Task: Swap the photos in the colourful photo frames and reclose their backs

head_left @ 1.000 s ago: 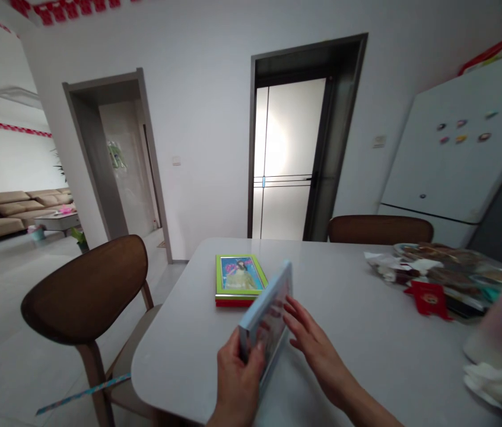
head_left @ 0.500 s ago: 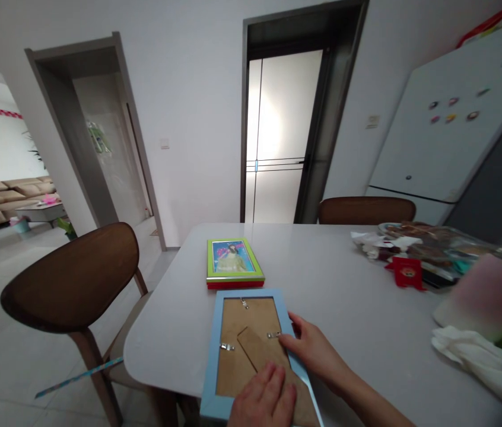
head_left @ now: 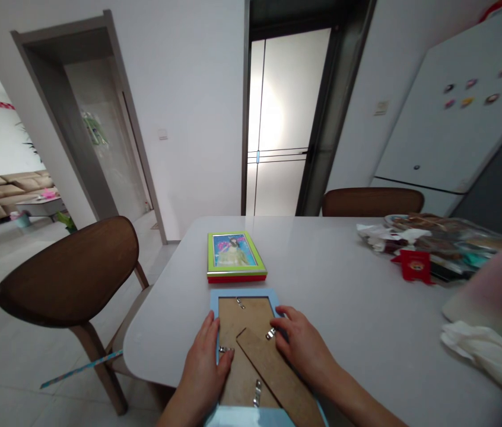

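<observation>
A light blue picture frame [head_left: 244, 293] lies face down at the table's near edge, its brown backing board [head_left: 251, 317] and flat stand leg [head_left: 269, 362] showing. Metal clips sit around the board. My left hand [head_left: 204, 362] rests along the frame's left side, thumb at the left clip [head_left: 223, 350], fingers stretched and holding nothing. On the right side, my right hand [head_left: 302, 344] has its fingers bent over the edge at the right clip [head_left: 270, 334], which is tilted. Just beyond lies a green frame [head_left: 237, 274] with a picture of a figure in a dress, on top of a red one [head_left: 237, 279].
The white table [head_left: 322, 284] holds bags [head_left: 451, 237], a red packet [head_left: 415, 265], a pink-and-white object [head_left: 486, 290] and a crumpled white cloth [head_left: 482, 350] at right. Brown chairs stand at left [head_left: 73, 273] and beyond the table [head_left: 371, 202].
My left hand has moved from the lower part of the backing to the frame's left side, uncovering the bottom clip. The right clip has turned from level to tilted under my right hand.
</observation>
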A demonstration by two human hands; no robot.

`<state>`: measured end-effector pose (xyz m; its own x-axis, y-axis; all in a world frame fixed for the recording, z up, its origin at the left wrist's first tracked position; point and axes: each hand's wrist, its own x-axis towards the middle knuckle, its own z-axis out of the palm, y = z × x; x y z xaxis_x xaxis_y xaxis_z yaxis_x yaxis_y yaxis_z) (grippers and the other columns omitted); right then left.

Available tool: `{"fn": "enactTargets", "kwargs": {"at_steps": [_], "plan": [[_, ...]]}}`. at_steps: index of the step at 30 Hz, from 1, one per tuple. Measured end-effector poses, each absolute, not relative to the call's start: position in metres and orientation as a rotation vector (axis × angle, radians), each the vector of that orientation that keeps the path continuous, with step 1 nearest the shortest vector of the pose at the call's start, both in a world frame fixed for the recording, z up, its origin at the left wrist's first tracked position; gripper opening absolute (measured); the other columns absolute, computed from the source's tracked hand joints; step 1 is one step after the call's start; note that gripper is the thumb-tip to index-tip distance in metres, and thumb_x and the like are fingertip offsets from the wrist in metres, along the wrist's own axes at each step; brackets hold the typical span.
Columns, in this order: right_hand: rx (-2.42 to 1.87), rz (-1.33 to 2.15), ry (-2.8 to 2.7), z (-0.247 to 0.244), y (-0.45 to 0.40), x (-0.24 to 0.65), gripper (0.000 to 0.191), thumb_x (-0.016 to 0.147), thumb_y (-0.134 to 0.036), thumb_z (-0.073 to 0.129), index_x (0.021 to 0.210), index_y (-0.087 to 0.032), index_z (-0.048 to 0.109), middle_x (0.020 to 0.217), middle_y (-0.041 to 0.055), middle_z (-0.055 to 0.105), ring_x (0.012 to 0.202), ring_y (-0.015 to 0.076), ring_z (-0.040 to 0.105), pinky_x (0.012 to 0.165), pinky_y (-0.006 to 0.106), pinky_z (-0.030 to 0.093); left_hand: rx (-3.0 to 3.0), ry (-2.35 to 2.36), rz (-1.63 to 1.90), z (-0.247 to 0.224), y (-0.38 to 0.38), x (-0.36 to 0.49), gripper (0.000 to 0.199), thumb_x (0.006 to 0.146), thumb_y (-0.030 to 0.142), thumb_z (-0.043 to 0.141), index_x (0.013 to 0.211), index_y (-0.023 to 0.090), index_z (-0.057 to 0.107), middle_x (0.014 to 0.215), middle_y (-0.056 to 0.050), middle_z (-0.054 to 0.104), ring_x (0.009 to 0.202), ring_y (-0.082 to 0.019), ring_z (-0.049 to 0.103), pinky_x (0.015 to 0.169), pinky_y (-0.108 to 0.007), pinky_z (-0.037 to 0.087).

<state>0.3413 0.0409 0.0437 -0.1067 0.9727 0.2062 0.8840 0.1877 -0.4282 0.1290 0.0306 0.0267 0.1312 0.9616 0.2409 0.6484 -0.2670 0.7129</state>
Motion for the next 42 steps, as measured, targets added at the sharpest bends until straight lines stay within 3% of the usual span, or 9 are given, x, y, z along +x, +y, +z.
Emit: {"fn": "enactTargets", "kwargs": {"at_steps": [9, 15, 26, 29, 34, 39, 42], "plan": [[-1.691, 0.089, -2.119, 0.054, 0.052, 0.327, 0.026, 0.071, -0.018, 0.045, 0.09, -0.02, 0.063, 0.102, 0.0079, 0.055, 0.094, 0.0221, 0.045, 0.078, 0.031, 0.036, 1.951, 1.566, 1.012, 0.025, 0.027, 0.133, 0.053, 0.066, 0.016, 0.048, 0.118, 0.008, 0.043, 0.131, -0.013, 0.036, 0.119, -0.023, 0.034, 0.1, -0.036, 0.025], [-1.639, 0.101, -2.157, 0.051, 0.084, 0.29, 0.024, 0.076, -0.018, 0.041, 0.082, -0.019, 0.064, 0.085, 0.0073, 0.057, 0.082, 0.0189, 0.046, 0.071, 0.028, 0.034, 2.004, 1.596, 0.922, 0.027, 0.027, 0.133, 0.055, 0.065, 0.011, 0.043, 0.119, 0.001, 0.041, 0.13, -0.017, 0.035, 0.12, -0.023, 0.032, 0.101, -0.034, 0.024], [-1.59, 0.154, -2.176, 0.052, 0.075, 0.284, 0.031, 0.076, -0.023, 0.045, 0.105, -0.022, 0.056, 0.096, 0.0065, 0.055, 0.089, 0.0189, 0.044, 0.076, 0.029, 0.032, 2.031, 1.67, 0.804, 0.032, 0.026, 0.136, 0.059, 0.062, 0.006, 0.039, 0.121, -0.001, 0.036, 0.132, -0.016, 0.032, 0.121, -0.02, 0.03, 0.102, -0.033, 0.022], [-1.424, 0.276, -2.253, 0.056, 0.054, 0.277, 0.024, 0.073, -0.027, 0.052, 0.095, -0.025, 0.06, 0.098, 0.0025, 0.055, 0.091, 0.0172, 0.044, 0.078, 0.028, 0.031, 2.006, 1.65, 0.82, 0.032, 0.026, 0.135, 0.06, 0.062, 0.007, 0.039, 0.121, 0.001, 0.037, 0.131, -0.015, 0.034, 0.121, -0.02, 0.03, 0.102, -0.032, 0.022], [-1.325, 0.385, -2.263, 0.056, 0.036, 0.266, 0.01, 0.071, -0.023, 0.055, 0.076, -0.025, 0.063, 0.083, -0.0003, 0.056, 0.085, 0.0166, 0.045, 0.073, 0.028, 0.032, 1.961, 1.631, 0.861, 0.03, 0.026, 0.133, 0.06, 0.062, 0.008, 0.04, 0.121, 0.004, 0.038, 0.131, -0.012, 0.034, 0.121, -0.018, 0.03, 0.102, -0.031, 0.021], [-1.352, 0.346, -2.223, 0.056, 0.041, 0.261, 0.01, 0.072, -0.018, 0.052, 0.071, -0.021, 0.062, 0.079, 0.0008, 0.056, 0.083, 0.0167, 0.046, 0.072, 0.028, 0.034, 1.982, 1.616, 0.884, 0.029, 0.027, 0.133, 0.058, 0.062, 0.009, 0.04, 0.12, 0.004, 0.039, 0.131, -0.013, 0.035, 0.121, -0.019, 0.031, 0.102, -0.032, 0.023], [-1.307, 0.436, -2.227, 0.059, 0.04, 0.271, 0.013, 0.072, -0.018, 0.052, 0.08, -0.021, 0.063, 0.083, 0.002, 0.057, 0.085, 0.0165, 0.047, 0.076, 0.029, 0.036, 1.985, 1.622, 0.894, 0.028, 0.027, 0.133, 0.059, 0.061, 0.007, 0.04, 0.12, 0.003, 0.039, 0.13, -0.014, 0.036, 0.12, -0.02, 0.032, 0.102, -0.033, 0.024]]}}
